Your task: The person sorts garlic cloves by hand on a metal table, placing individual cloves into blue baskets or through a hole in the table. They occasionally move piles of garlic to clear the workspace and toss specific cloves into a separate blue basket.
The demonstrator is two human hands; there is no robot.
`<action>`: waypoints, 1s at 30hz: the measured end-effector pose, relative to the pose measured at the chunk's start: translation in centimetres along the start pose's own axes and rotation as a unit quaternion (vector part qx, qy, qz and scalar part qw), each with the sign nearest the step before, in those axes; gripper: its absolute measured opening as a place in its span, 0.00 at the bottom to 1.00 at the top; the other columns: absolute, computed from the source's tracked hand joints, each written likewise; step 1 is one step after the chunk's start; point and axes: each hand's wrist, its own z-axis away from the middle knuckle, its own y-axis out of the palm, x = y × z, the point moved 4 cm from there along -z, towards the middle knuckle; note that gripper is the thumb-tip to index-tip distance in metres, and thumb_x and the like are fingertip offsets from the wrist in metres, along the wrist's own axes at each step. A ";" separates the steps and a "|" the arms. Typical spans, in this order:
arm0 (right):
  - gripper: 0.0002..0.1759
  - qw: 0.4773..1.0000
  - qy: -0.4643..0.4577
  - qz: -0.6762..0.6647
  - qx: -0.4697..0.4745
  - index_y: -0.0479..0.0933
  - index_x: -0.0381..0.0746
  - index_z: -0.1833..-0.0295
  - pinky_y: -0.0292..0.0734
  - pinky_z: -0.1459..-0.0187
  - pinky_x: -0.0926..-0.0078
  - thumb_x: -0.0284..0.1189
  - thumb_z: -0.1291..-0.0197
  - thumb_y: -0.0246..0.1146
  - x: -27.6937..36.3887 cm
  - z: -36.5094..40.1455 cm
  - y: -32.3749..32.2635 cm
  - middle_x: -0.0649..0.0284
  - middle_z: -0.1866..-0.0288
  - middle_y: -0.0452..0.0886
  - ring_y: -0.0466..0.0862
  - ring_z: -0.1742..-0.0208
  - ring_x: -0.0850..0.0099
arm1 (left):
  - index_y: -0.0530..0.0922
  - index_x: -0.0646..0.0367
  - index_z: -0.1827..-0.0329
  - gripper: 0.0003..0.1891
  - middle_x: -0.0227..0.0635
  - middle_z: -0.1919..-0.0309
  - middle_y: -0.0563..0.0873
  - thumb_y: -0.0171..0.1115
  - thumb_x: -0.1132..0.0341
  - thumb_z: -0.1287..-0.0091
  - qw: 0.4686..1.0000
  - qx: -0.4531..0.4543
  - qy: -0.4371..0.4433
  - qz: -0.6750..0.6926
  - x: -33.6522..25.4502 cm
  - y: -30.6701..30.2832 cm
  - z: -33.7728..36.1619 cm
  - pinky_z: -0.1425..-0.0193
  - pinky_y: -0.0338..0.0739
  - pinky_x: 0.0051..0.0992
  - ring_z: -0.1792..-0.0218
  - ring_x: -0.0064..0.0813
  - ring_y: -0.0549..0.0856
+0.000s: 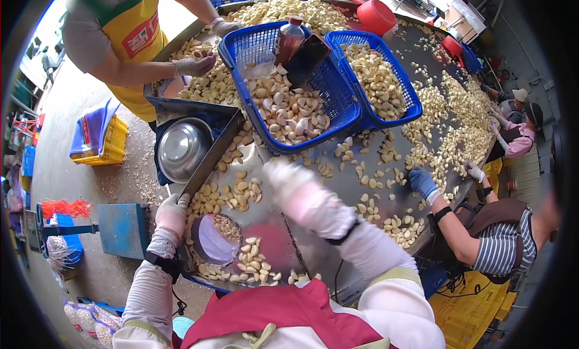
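Head view: steel sorting table [316, 249] with peeled garlic cloves [238, 192] scattered on the near side, between the metal bowl [184, 145] and a round lined opening [216, 242] — pale liner, more cloves visible inside it. A blue basket [342, 99] sits beyond, holding unpeeled-looking garlic [292, 111] plus a bottle [290, 40] and a phone [309, 53]. A second blue basket [412, 102] beside it is loaded with cloves.

Left hand [171, 216]: gloved, at the table's raised edge just below the bowl. A thin white piece shows by the fingertips; can't tell whether the fingers grip it or only rest there.

Right hand [295, 189]: gloved, over the table near the first basket's front edge. Too blurred to read the fingers — can't tell if they're closed or holding a clove.

For good clove handling, my take: spread them in one thin layer so each face shows, sweep with flat fingers, don't pinch hard (bruising). Keep the opening's rim free of strays. A co-worker's blue-gloved hand [421, 181] works the right side, so best keep reaches short.
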 end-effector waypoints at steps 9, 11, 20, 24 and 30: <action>0.05 0.983 -0.123 0.124 -0.049 0.80 0.47 0.62 0.83 0.62 0.72 0.28 0.46 0.63 4.0 -0.4 2.6 0.64 0.59 0.81 0.85 0.55 0.66 | 0.83 0.58 0.53 0.23 0.52 0.59 0.87 0.55 0.45 0.27 1.000 0.010 0.009 0.010 0.1 0.3 -0.6 0.48 0.76 0.44 0.53 0.55 0.84; 0.06 0.984 -0.132 0.116 0.015 0.81 0.45 0.60 0.84 0.59 0.66 0.28 0.43 0.61 3.0 -1.8 10.7 0.62 0.56 0.82 0.86 0.54 0.63 | 0.83 0.58 0.53 0.23 0.52 0.59 0.87 0.55 0.45 0.27 0.999 0.028 -0.008 0.027 0.5 0.4 -0.8 0.48 0.76 0.44 0.53 0.55 0.84; 0.07 0.992 -0.104 -0.029 0.067 0.80 0.40 0.58 0.84 0.56 0.61 0.28 0.38 0.58 6.4 -3.6 11.8 0.54 0.55 0.81 0.86 0.55 0.54 | 0.83 0.56 0.49 0.24 0.53 0.56 0.87 0.54 0.44 0.27 0.999 0.034 -0.008 -0.001 -0.5 -0.3 -0.2 0.45 0.76 0.43 0.50 0.54 0.84; 0.08 0.988 -0.142 -0.027 0.052 0.83 0.39 0.58 0.85 0.57 0.62 0.26 0.39 0.59 11.9 -6.5 16.0 0.53 0.56 0.82 0.87 0.56 0.56 | 0.83 0.56 0.49 0.23 0.51 0.54 0.87 0.55 0.45 0.28 0.998 0.057 0.007 0.006 0.2 0.1 -0.8 0.44 0.76 0.42 0.48 0.53 0.84; 0.08 0.987 -0.118 0.056 0.089 0.84 0.38 0.59 0.86 0.59 0.64 0.26 0.39 0.60 10.6 -6.0 15.8 0.52 0.55 0.84 0.89 0.55 0.57 | 0.83 0.56 0.47 0.22 0.51 0.53 0.86 0.55 0.47 0.28 0.998 0.064 -0.003 0.002 -0.4 -0.4 -0.3 0.42 0.76 0.41 0.47 0.51 0.83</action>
